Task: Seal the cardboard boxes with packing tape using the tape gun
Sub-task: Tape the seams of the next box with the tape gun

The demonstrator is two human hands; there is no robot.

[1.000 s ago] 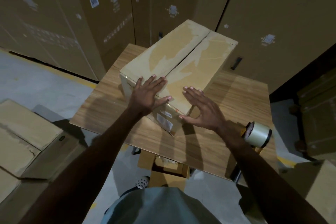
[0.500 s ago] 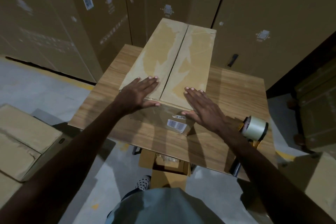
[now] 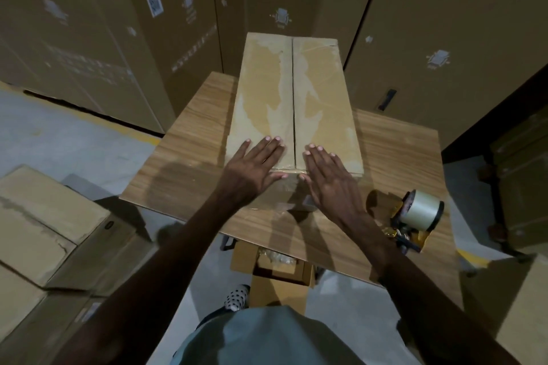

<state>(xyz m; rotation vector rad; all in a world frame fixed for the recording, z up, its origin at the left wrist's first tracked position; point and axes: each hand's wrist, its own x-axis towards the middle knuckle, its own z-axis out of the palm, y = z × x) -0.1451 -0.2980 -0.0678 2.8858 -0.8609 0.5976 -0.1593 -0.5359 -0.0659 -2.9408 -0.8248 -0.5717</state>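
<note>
On the wooden-topped desk (image 3: 184,175) a long brown cardboard box (image 3: 320,115) lies lengthwise away from the person, its 2 top flaps meeting along a dark centre seam (image 3: 293,104) that carries no fresh tape; pale torn patches mark the flaps. The left hand (image 3: 252,169) rests flat on the near end of the left flap, its grip spread, fingers straight, thumb over the near edge. The right hand (image 3: 326,175) lies the same way on the right flap, grip spread and pinching nothing. Just beside the right forearm, at the desk's right edge, sits the yellow and black tape gun with its roll of clear packing tape (image 3: 415,216), untouched.

The box will likely handle as light to middling for its size and fairly stiff, though worn flaps may spring up if released, so 1 flat palm should hold them down near the seam. The surface looks dry, not slippery, yet the box could slide on the smooth desk under the gun's pull. The gun is best taken by its handle, which is partly hidden below the roll; the tape itself is thin, sticky and quick to wrinkle
</note>
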